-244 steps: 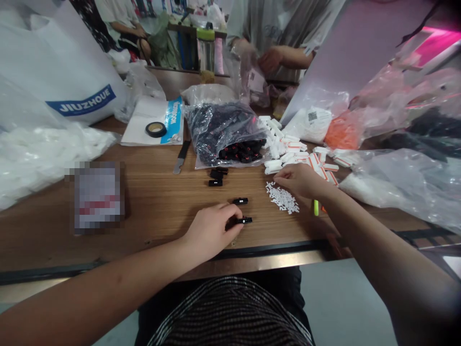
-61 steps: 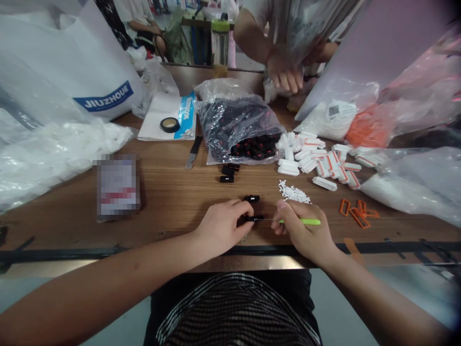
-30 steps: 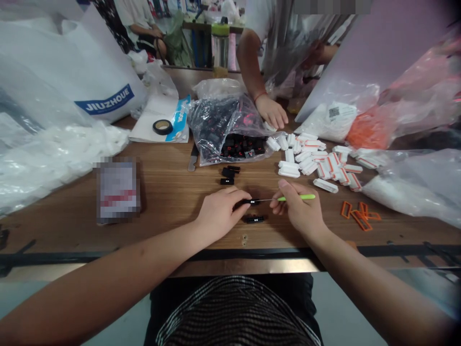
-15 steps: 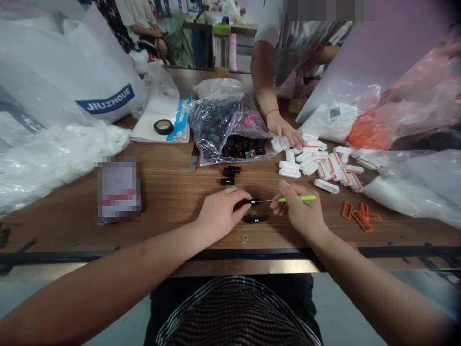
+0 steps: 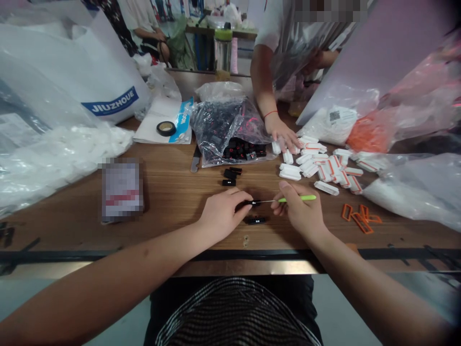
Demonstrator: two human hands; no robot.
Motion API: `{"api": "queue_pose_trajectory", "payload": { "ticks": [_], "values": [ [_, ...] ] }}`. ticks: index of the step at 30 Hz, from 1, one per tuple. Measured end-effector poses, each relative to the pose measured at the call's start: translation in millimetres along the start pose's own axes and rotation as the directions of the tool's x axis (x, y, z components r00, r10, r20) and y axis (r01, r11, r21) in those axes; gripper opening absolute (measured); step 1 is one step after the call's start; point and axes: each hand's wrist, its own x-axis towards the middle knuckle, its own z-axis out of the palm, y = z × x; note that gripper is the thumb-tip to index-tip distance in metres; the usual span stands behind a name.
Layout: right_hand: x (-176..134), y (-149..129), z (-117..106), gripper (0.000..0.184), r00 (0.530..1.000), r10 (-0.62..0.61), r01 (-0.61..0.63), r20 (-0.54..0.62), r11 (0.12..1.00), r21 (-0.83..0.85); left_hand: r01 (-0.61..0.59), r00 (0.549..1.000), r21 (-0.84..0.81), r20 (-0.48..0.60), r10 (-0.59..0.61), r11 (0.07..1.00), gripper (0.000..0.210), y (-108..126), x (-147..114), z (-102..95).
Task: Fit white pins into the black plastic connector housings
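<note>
2 hands meet over the table: the left hand pinches a black connector, and the right hand grips a green pick whose thin tip touches that connector. 1 more connector lies just below it, between the hands. A co-worker's hand rests on the white parts beside the bag.

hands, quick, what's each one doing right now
Left hand: closed on a small black connector, held just above the table.
Right hand: closed on a green-handled pick, its thin tip at the connector.
</note>
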Motion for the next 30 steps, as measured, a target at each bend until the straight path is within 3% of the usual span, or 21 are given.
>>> {"api": "queue_pose_trajectory", "payload": {
  "ticks": [16, 30],
  "values": [
    [-3.2, 1.3, 2.3, 0.046, 0.999, -0.023, 0.025, 0.033, 0.999, -0.047, 0.002, 1.0, 0.01, -0.004, -0.001, 1.0, 0.013, -1.1, -0.4, 1.4],
    [-5.6, 5.7, 0.1, 0.045, 0.999, -0.052, 0.052, 0.015, 0.999, 0.008, -0.005, 1.0, 0.008, -0.001, 0.005, 1.0, 0.014, 0.7, -0.2, -0.2]
  ]
}}
